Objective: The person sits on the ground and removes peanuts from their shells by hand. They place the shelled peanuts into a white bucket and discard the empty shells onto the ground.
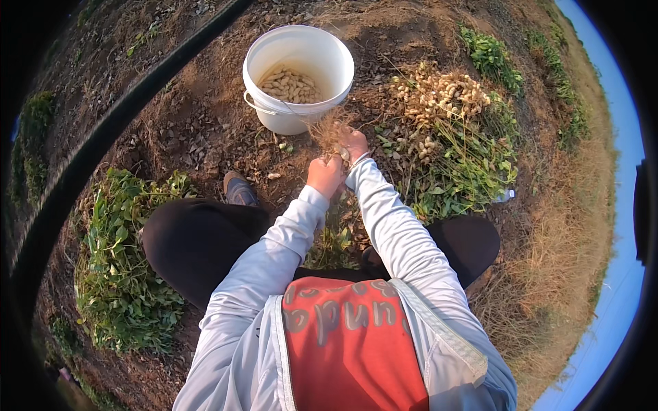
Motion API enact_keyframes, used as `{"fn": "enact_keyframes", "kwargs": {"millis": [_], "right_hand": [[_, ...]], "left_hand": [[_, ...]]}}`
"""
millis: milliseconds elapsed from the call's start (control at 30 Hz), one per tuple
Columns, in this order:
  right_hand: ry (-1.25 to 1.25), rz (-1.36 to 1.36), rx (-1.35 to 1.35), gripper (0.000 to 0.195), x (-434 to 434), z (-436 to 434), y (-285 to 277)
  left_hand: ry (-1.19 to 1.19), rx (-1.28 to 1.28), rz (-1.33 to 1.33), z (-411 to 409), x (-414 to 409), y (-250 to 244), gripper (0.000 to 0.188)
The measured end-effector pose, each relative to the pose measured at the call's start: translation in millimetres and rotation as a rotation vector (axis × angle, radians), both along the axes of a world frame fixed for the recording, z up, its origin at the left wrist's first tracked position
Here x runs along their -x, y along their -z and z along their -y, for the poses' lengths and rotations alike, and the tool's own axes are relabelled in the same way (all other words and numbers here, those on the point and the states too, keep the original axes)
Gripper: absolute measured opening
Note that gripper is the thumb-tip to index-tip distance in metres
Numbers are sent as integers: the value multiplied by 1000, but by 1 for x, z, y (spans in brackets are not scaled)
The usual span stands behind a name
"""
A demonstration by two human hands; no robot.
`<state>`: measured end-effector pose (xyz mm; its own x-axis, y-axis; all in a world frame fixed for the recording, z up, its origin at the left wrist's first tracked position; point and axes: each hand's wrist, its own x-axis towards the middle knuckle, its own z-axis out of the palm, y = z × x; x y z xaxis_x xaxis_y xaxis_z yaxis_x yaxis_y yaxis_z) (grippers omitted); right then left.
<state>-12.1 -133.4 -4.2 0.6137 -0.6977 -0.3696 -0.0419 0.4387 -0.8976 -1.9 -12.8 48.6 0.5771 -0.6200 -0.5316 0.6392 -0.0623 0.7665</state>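
Note:
My right hand [354, 144] grips a peanut plant at its tangle of thin brown roots [326, 128], just in front of a white plastic bucket. Close against it, my left hand [324, 175] has its fingers closed on the lower side of the same roots. A pale peanut pod [343, 152] shows between the two hands. Leafy green stems [331, 241] hang below them, between my legs. Inside the white bucket [262, 56], a layer of unshelled peanuts [290, 86] covers the bottom.
To the right lies a heap of uprooted peanut plants [452, 164], with clustered pods [447, 95] at its far end. Another pile of leafy plants [123, 267] rests by my left knee. A clear plastic bottle [506, 195] lies beside the right heap. Dry grass [555, 257] borders the soil.

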Motion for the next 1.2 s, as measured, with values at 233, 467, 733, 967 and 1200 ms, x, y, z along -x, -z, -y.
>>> {"fn": "enact_keyframes", "kwargs": {"millis": [233,467,733,967,1200], "right_hand": [[296,-75,-305,25,33,73,-27],[-103,359,-110,46,-23,63,-119],[-675,-162,367,32,28,1,-107],[-432,-94,673,29,29,-17,-74],[-40,66,-202,31,64,38,-66]], "left_hand": [[-94,107,-146,-10,-10,-8,14],[-80,118,-158,-5,-12,-10,15],[-110,131,-125,-6,-20,11,17],[-46,33,-9,-3,-12,5,23],[-43,222,-232,-11,-15,-15,38]]}}
